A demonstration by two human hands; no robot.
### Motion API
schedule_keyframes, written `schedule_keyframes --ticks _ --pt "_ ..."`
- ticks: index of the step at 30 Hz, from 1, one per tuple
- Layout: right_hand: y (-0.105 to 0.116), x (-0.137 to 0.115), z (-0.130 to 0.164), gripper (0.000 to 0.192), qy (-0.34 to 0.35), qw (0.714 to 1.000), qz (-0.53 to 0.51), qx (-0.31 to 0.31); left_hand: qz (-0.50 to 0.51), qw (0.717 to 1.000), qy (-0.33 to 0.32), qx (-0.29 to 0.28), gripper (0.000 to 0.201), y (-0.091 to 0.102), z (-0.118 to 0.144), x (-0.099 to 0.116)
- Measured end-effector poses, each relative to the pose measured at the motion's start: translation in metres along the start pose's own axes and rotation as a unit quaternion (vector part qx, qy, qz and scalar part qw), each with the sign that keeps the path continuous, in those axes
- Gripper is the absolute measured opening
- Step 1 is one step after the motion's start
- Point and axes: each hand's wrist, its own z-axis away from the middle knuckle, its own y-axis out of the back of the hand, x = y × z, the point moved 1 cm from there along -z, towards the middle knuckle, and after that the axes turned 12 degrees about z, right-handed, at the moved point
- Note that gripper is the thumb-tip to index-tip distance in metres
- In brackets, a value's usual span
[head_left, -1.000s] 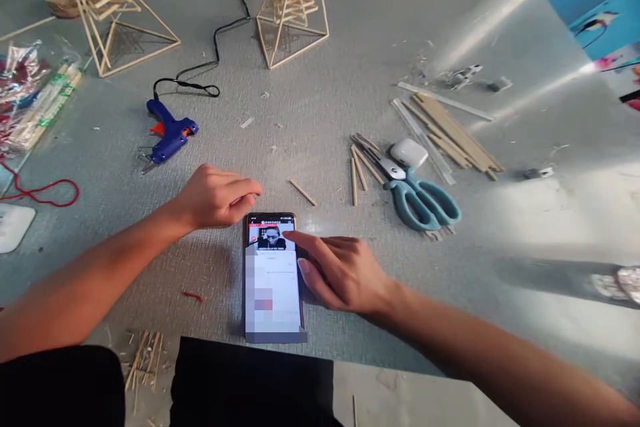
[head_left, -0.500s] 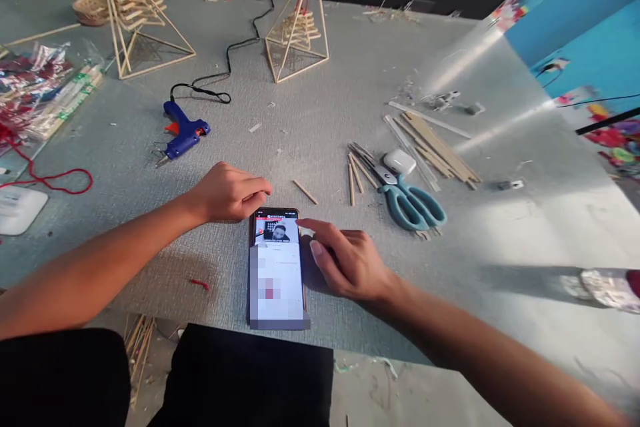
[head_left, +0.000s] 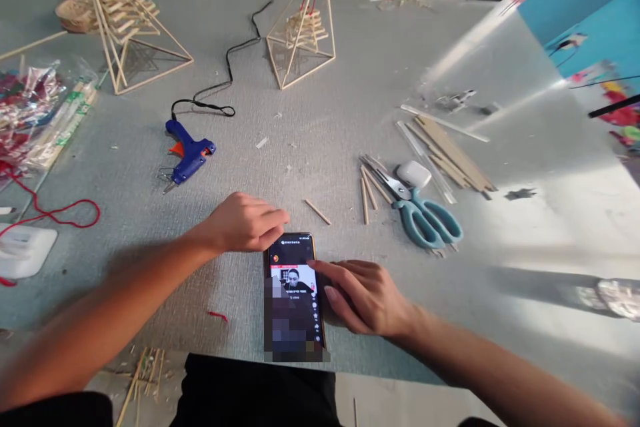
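Right hand (head_left: 367,297) fingers, loosely spread, touch the phone (head_left: 295,297); left hand (head_left: 245,223) fingers curl empty just beyond its top. A sideways swipe could push it off the table (head_left: 350,100) edge

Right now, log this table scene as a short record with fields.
left hand: resting on table at phone's top left corner
right hand: fingertip on phone's right edge
phone: flat, screen lit
scissors: teal handles, right of phone
glue gun: blue, corded, lying left
stick pyramids: two, standing at far side
table: grey, littered with stick scraps
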Motion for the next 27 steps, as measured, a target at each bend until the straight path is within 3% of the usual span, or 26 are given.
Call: schedule_keyframes --ticks 9,20,27 --pt "0.001 0.000 -0.001 0.034 -0.003 1.000 -0.022 0.007 0.013 1.000 -0.017 0.006 0.018 0.008 -0.005 0.000" --pt "0.002 0.002 -0.005 0.033 -0.004 0.999 -0.031 0.013 0.058 0.998 0.007 0.004 0.015 0.012 0.002 -0.002" --pt "0.003 0.009 -0.004 0.040 -0.069 0.993 -0.092 0.037 0.084 0.996 0.032 0.003 0.018 0.015 0.005 -0.002"
